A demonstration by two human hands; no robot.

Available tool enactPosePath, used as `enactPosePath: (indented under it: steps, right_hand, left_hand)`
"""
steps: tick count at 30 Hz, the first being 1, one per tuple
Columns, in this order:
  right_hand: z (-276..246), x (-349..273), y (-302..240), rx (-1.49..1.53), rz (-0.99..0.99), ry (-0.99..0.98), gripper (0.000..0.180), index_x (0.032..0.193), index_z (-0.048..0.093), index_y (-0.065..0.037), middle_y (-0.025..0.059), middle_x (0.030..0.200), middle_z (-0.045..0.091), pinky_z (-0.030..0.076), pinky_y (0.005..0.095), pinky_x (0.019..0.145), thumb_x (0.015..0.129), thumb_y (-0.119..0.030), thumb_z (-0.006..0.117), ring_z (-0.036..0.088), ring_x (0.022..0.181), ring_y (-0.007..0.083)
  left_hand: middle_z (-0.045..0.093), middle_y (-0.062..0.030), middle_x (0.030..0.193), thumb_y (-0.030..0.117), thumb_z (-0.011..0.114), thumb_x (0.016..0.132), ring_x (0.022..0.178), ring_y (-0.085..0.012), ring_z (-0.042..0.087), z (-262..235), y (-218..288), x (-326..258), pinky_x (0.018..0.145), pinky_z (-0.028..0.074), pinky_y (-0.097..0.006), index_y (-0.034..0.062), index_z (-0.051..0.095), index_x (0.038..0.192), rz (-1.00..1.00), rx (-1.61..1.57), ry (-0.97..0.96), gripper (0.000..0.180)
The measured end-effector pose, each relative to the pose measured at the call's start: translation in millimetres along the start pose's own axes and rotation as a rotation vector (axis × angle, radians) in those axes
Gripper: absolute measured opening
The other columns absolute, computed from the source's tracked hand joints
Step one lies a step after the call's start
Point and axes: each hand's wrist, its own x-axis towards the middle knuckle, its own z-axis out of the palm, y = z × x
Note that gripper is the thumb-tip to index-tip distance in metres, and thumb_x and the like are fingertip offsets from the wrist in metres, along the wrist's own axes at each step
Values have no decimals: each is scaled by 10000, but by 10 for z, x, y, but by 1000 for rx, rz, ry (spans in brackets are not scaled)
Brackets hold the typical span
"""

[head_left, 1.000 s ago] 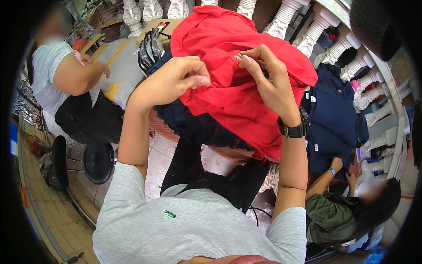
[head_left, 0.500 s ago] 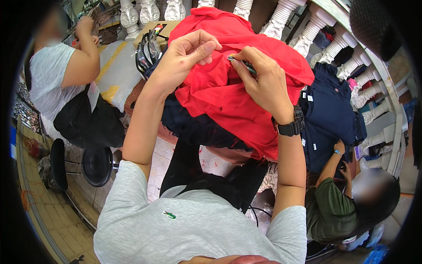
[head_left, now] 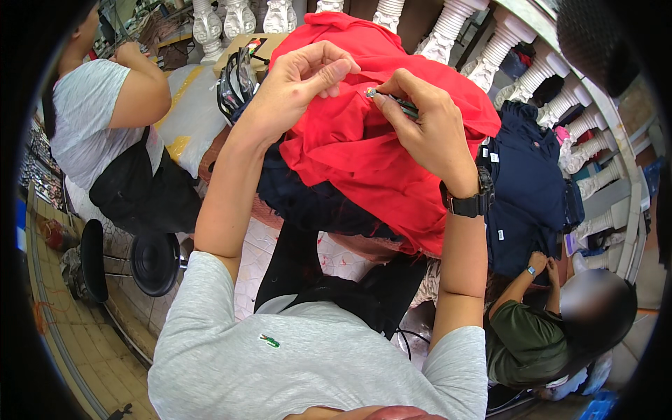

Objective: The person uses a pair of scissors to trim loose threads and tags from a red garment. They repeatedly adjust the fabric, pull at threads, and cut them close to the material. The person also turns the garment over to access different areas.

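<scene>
A red garment [head_left: 339, 157] lies bunched over a dark navy heap of cloth [head_left: 308, 199] in front of me. My left hand [head_left: 294, 84] is above its left part, thumb and fingers pinched together; anything between them is too small to make out. My right hand [head_left: 434, 133] is closed on small dark-handled thread snips [head_left: 404, 107], the tip pointing left. Right at that tip sits a small yellow and white emblem [head_left: 370, 92] on the red cloth. Whether the tip touches it, I cannot tell.
Stacked navy shirts [head_left: 521, 175] lie to the right, where a person in green [head_left: 528, 343] works. On the left a person in grey [head_left: 91, 105] sits near a plastic-wrapped bundle [head_left: 182, 105]. A black stool [head_left: 154, 264] stands at left; white balusters [head_left: 448, 31] line the far side.
My right hand has shifted slightly right with the snips, and my left hand slightly right too, still pinched. The person at left has lowered their hands; the one at right has brought theirs together.
</scene>
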Motion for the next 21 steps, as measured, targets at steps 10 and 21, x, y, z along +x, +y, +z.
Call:
enactPosePath:
  steps: [10,21]
  right_hand:
    - [100,71,-33,7,-71,16,112,922,636,-86,59,860,714,510,391,639,893,-188,670,686,774,289]
    - [-81,-59,241,395,244,164,197,955,646,-3,45,792,672,465,264,607,942,-193,698,600,709,92]
  left_hand:
    - [605,39,869,247,625,1010,753,-47,506,46,37,25,716,430,-217,49,681,1004,18,-26,-16,206]
    - [589,-82,950,28,688,864,877,-229,631,262,219,-317,758,507,-318,3,655,1052,322,642,-35,192]
